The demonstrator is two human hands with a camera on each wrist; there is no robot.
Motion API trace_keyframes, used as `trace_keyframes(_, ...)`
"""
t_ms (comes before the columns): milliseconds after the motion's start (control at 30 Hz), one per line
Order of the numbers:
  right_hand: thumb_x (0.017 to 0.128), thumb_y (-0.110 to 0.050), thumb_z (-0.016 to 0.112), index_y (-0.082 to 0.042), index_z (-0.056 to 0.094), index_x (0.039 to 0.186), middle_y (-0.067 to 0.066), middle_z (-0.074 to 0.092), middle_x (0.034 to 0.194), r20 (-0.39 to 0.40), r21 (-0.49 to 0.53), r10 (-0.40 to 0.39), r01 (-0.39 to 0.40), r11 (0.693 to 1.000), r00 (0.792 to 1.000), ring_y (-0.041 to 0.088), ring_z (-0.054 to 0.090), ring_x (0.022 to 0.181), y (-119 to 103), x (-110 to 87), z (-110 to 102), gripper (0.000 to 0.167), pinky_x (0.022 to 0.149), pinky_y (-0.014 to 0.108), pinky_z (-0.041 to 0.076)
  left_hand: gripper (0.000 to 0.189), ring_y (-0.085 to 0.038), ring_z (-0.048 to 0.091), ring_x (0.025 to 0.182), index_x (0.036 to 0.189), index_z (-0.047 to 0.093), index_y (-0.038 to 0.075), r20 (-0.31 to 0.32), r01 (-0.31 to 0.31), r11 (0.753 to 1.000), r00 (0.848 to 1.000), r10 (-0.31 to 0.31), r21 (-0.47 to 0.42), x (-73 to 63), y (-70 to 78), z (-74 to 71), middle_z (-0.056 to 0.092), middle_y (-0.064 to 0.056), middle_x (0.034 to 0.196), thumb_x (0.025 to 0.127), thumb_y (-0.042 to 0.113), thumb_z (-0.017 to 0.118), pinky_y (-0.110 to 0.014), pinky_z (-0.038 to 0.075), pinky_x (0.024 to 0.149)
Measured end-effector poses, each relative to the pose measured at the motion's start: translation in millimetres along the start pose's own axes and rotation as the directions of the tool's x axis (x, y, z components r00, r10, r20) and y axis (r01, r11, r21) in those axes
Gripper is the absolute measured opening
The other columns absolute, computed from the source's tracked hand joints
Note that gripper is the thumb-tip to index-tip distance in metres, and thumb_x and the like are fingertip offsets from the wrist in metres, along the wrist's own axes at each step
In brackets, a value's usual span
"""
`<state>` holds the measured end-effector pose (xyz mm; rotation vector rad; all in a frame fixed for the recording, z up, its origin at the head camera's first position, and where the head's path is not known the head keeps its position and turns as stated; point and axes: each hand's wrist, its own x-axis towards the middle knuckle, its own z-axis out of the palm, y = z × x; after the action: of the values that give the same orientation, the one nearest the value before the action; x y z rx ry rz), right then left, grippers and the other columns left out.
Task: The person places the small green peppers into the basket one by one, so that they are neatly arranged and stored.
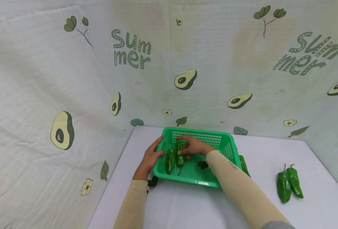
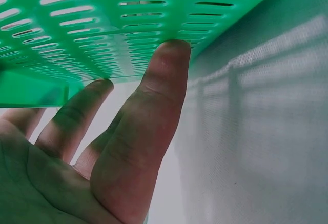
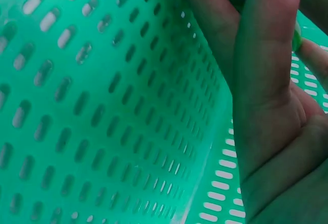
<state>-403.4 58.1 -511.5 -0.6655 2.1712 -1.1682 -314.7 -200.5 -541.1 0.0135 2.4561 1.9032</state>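
A green plastic basket (image 1: 192, 182) with slotted walls sits on the white table. My left hand (image 1: 152, 156) is at its left side, with fairly straight fingers (image 2: 171, 75) touching the slotted plastic. Inside the basket, my right hand (image 1: 196, 146) pinches a green chili pepper (image 1: 179, 160) between thumb and fingers. That pepper lies lengthwise near the left wall, its stem end toward me. Just left of it is another green pepper (image 1: 170, 160), stem pointing away. In the right wrist view, the right hand (image 3: 277, 101) covers most of the held pepper.
Two more green peppers, one plump (image 1: 284, 187) and one slimmer (image 1: 294, 182), lie side by side on the table (image 1: 260, 184) at the right. Another pepper (image 1: 244, 165) lies against the basket's outer right side, partly behind the right sleeve (image 1: 237, 187). Printed cloth (image 1: 209, 54) hangs behind.
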Motion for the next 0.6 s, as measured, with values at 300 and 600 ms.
trace_keyframes(300, 0.092, -0.025, 0.084, -0.014, 0.044, 0.160, 0.009, 0.074, 0.096, 0.004, -0.024, 0.009, -0.009, 1.000, 1.000, 0.029, 0.076, 0.078, 5.7, -0.7, 7.2, 0.080, 0.072, 0.042, 0.061, 0.086, -0.030, 0.062, 0.115, 0.157, 0.044, 0.052, 0.000, 0.000, 1.000, 1.000, 0.000, -0.001, -5.2, -2.6, 1.2, 0.057, -0.005, 0.152, 0.083, 0.014, 0.064, -0.043, 0.054, 0.085)
trace_keyframes(600, 0.092, -0.021, 0.083, -0.007, 0.043, 0.159, 0.010, 0.076, 0.092, 0.036, -0.029, -0.003, 0.004, 1.000, 0.999, 0.028, 0.077, 0.077, 6.9, 2.9, 1.5, 0.080, 0.065, 0.039, 0.058, 0.087, -0.030, 0.062, 0.117, 0.161, 0.042, 0.047, 0.017, -0.014, 1.000, 1.000, 0.014, -0.007, 2.0, 2.8, -0.5, 0.055, -0.007, 0.154, 0.083, 0.014, 0.062, -0.043, 0.055, 0.085)
